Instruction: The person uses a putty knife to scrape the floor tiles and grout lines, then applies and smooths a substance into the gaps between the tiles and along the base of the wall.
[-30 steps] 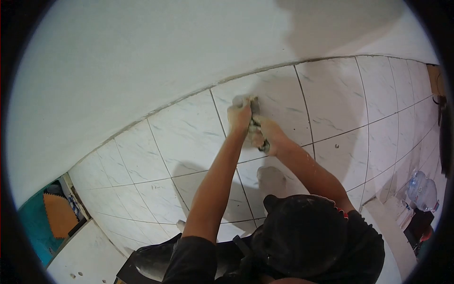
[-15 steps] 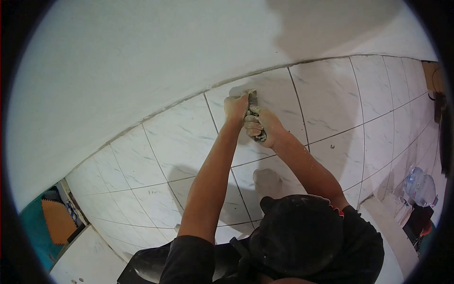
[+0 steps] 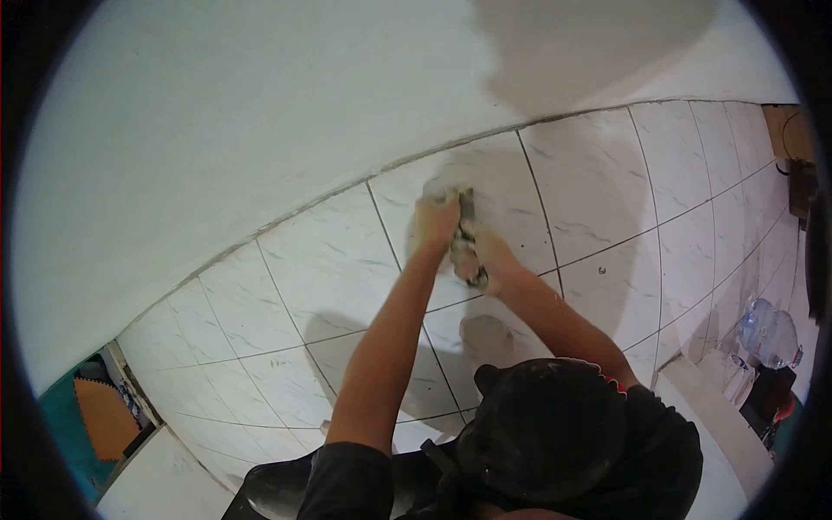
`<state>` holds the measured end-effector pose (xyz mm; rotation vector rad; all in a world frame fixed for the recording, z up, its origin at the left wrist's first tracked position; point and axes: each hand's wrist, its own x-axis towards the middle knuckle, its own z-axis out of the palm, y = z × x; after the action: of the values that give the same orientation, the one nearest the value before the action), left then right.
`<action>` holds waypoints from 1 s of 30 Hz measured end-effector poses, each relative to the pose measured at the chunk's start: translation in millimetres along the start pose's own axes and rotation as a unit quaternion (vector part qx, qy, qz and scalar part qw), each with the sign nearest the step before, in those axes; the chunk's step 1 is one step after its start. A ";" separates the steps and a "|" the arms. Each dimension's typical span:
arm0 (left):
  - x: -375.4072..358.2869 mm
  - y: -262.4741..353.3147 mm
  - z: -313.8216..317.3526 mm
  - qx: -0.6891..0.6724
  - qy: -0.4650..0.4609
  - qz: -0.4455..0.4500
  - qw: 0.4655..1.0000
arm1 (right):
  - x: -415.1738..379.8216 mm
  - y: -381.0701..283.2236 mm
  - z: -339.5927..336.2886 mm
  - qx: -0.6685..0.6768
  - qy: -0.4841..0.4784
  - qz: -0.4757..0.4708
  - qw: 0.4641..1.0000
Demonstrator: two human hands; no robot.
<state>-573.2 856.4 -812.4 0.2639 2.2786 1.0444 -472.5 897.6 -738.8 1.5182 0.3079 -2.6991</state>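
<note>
Closed around the dark, smeared handle of a putty knife (image 3: 468, 208) is my right hand (image 3: 490, 258). The flat grey blade points toward the wall, over the white floor tiles (image 3: 321, 277). My left hand (image 3: 437, 223) is bent closed beside the blade, with its fingertips against the blade end. Whatever lies inside the left fingers is hidden. Pale paste coats the fingers of both hands, and motion blurs them slightly. Dark joint lines run between the tiles around the hands.
A white wall (image 3: 234, 130) meets the tiles along a rough grey joint. At right stand a clear plastic bottle (image 3: 769, 334) and a wooden box (image 3: 787, 132). An orange mat piece (image 3: 106, 419) lies at lower left. A black cap (image 3: 544, 429) covers the lower view.
Both hands and the putty knife have moved back from the wall, toward my body. The view has shifted slightly. Both hands keep their closed shape.
</note>
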 end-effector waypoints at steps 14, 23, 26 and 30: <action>-11.4 2.3 14.4 0.048 -0.014 -0.026 0.998 | -7.7 -6.4 -26.0 0.018 -0.056 0.042 0.997; 10.3 24.2 24.2 -0.017 -0.033 -0.056 0.998 | 13.4 -20.3 -30.8 0.033 -0.070 0.015 0.997; -14.7 -14.9 42.8 0.062 -0.010 0.026 0.998 | -13.1 8.6 -47.5 0.035 -0.041 0.021 0.998; -45.1 -7.8 40.5 0.033 -0.057 -0.051 0.997 | -35.9 6.5 -52.1 0.047 0.000 0.056 0.997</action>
<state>-512.4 857.6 -818.3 0.2242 2.2024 0.8813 -409.0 898.5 -735.6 1.5080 0.0919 -2.6616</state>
